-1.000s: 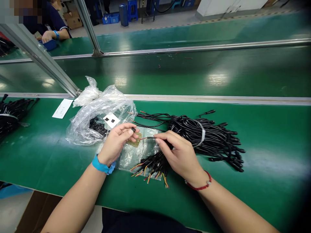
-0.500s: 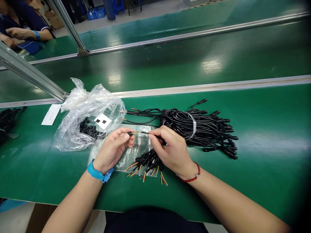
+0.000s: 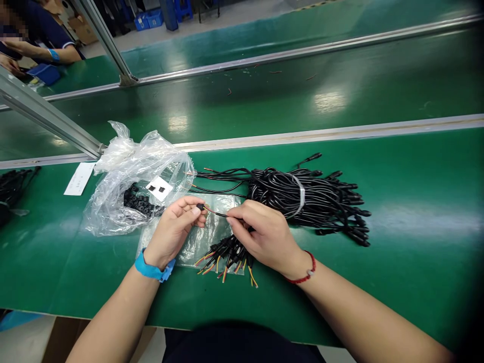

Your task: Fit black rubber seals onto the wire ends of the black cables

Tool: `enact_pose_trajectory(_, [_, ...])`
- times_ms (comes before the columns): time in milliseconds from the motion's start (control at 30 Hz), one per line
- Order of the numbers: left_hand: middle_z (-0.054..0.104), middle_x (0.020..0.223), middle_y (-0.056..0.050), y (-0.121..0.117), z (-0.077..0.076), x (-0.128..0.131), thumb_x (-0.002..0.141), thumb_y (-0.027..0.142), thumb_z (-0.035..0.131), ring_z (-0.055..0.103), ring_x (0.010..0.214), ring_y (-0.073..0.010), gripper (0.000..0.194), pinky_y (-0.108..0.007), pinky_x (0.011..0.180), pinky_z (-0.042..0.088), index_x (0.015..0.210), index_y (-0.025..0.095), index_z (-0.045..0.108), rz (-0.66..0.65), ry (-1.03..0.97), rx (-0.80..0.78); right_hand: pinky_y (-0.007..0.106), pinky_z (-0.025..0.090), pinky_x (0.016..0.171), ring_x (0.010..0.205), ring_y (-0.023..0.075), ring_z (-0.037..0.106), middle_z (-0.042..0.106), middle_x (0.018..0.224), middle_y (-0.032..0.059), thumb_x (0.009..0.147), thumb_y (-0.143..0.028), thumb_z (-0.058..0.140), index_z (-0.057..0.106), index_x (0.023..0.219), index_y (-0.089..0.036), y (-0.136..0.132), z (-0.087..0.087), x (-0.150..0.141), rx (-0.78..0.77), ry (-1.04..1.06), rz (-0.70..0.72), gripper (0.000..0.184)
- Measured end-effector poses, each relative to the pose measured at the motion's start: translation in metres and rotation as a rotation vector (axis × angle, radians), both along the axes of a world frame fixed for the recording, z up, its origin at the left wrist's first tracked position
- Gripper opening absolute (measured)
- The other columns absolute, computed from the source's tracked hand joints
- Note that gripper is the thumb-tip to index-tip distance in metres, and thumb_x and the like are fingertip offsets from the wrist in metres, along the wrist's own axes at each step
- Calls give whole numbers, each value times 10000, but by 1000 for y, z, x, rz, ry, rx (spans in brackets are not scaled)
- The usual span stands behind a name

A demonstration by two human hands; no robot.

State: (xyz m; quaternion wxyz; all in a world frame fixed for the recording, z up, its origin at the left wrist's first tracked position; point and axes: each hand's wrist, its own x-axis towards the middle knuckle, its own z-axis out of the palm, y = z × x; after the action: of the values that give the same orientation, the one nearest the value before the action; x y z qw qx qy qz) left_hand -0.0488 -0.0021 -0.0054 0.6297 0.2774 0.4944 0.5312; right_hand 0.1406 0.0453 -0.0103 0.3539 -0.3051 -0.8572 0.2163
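Now, the left hand (image 3: 174,224) has its thumb and finger pinched on a small black cap (image 3: 200,206), over the middle of the tabletop (image 3: 102,287). The right hand (image 3: 266,234) is pinched on a thin black cord (image 3: 222,215), just to the right of the cap. Thin wires at the cord's tip reach the cap, but I can't tell how far in they go. This one looks only part done, since bare bits of wire show between the cap and the black cover. Near the right hand lies a small pile of cord ends (image 3: 227,252), with yellow and red wires poking out. Far left, lots more caps (image 3: 139,202) sit loose in a clear bag (image 3: 100,206), on no cord yet. A big tied bundle (image 3: 274,186) lies on the right.
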Motion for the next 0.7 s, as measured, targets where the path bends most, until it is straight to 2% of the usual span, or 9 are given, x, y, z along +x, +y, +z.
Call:
enact_pose_trajectory(433, [614,723,3,-1,-2,-3,800,189,640,582,659,-74,157,-188,664,466,955,161,637,-29,47,25,249,361,558,600,118,448,509,654,12,874,-165,481,636,828,-142,2,1,2,15,-13,76,163])
enact_pose_trajectory(700, [631,764,-4,0,-2,-5,779,188,662,595,669,-79,173,-201,674,480,950,159,654,-38,97,47,239,363,550,584,109,449,508,635,2,863,-150,484,615,815,-134,0,3,3,-49,25,34,140])
